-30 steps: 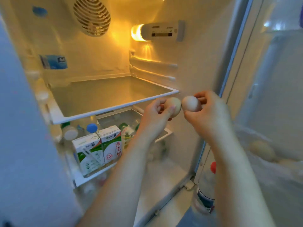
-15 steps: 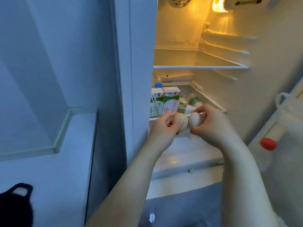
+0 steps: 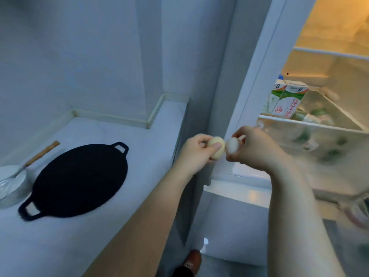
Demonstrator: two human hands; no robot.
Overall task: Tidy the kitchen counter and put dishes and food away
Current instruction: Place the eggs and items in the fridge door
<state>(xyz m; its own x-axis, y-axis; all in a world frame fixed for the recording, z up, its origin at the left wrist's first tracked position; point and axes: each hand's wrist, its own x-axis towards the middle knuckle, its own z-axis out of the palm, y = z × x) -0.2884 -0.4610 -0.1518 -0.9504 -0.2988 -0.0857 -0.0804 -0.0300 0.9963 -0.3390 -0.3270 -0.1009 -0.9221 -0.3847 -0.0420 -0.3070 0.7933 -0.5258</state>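
My left hand (image 3: 196,151) grips a tan egg (image 3: 217,148) and my right hand (image 3: 257,148) grips a paler white egg (image 3: 232,145). The two eggs are held side by side, almost touching, in front of the left edge of the open fridge (image 3: 257,80), just past the end of the white counter (image 3: 151,148). On the counter to the left lies a flat black two-handled pan (image 3: 79,180).
A white bowl (image 3: 12,186) with a wooden-handled utensil (image 3: 40,153) stands at the counter's left edge. Inside the fridge, two milk cartons (image 3: 285,100) stand on a glass shelf (image 3: 311,122) beside lying bottles. My shoe (image 3: 192,260) shows on the floor below.
The view has swung left, away from the fridge interior toward the counter, bringing the black pan and bowl into sight. Both hands still hold their eggs together.
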